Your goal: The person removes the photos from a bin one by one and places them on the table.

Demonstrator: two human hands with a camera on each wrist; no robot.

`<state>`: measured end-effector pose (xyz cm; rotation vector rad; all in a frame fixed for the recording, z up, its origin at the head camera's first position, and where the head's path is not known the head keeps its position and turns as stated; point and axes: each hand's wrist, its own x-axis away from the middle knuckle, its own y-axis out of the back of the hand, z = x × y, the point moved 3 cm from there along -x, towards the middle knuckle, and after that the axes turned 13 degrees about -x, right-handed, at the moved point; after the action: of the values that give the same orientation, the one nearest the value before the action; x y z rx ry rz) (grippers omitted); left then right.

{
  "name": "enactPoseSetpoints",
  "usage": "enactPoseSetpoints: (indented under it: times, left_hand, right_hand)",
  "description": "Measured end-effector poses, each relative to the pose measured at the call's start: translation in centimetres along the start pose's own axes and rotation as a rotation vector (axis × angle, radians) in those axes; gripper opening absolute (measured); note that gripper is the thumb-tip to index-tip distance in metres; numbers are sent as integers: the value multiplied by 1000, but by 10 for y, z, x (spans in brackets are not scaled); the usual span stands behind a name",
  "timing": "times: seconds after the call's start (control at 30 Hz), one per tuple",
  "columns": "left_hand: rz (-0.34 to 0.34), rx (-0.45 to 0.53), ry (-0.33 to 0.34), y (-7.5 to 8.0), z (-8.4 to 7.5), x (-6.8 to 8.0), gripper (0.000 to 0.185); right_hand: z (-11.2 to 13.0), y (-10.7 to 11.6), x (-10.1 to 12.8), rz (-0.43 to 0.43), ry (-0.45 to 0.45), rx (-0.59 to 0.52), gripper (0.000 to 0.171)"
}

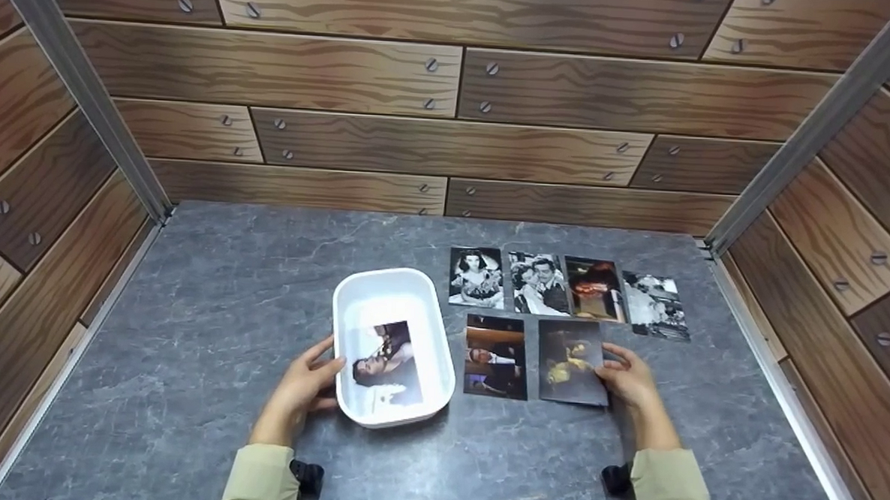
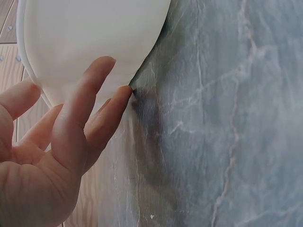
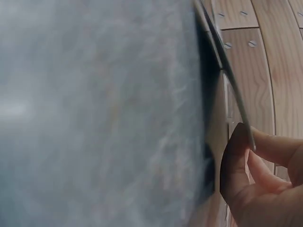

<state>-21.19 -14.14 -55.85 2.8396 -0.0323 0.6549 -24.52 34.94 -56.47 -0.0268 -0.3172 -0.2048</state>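
A white plastic tub (image 1: 440, 355) with rounded corners stands left of the photos, with one photo (image 1: 391, 360) lying in it. My left hand (image 1: 308, 379) grips the tub's left side, the thumb at the rim. The left wrist view shows the fingers (image 2: 106, 113) against its outer wall and lower edge. Between thumb and fingers, my right hand (image 1: 631, 378) pinches the right edge of a dark photo (image 1: 571, 364) with yellowish figures. In the right wrist view that photo (image 3: 236, 92) is edge-on, its near edge raised off the table.
Left of the pinched photo lies another colour photo (image 1: 496, 357). Behind them is a row: two black-and-white photos (image 1: 477, 278) (image 1: 540, 284), a dark reddish one (image 1: 595, 289) and a further black-and-white one (image 1: 656, 306). Wood-patterned walls (image 1: 449, 145) enclose the grey marbled table (image 1: 186, 329).
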Motion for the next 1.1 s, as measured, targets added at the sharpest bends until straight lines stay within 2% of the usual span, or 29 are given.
enactPoseSetpoints:
  times: [0.2,0.43,0.6,0.73,0.87,0.93,1.1]
  left_hand:
    - [11,9,-11,0,0,0,59]
    - [2,14,-6,-1,-1,-1,58]
    - [-2,11,0,-1,0,-1,58]
    - [0,12,1,0,0,0,59]
    - [1,12,3,0,0,0,59]
    - [-2,13,4,0,-1,1,59]
    - [0,-4,6,1,-1,0,59]
  right_hand:
    - [1,-1,0,-57,38,105,54]
    - [8,1,5,-80,24,224,46]
    - [20,-1,8,-84,32,297,51]
    - [33,-11,6,-65,58,248,53]
    - [49,-31,5,-55,125,133,52]
    - [57,-45,5,-44,155,61,52]
    - [76,-97,8,34,199,-103,51]
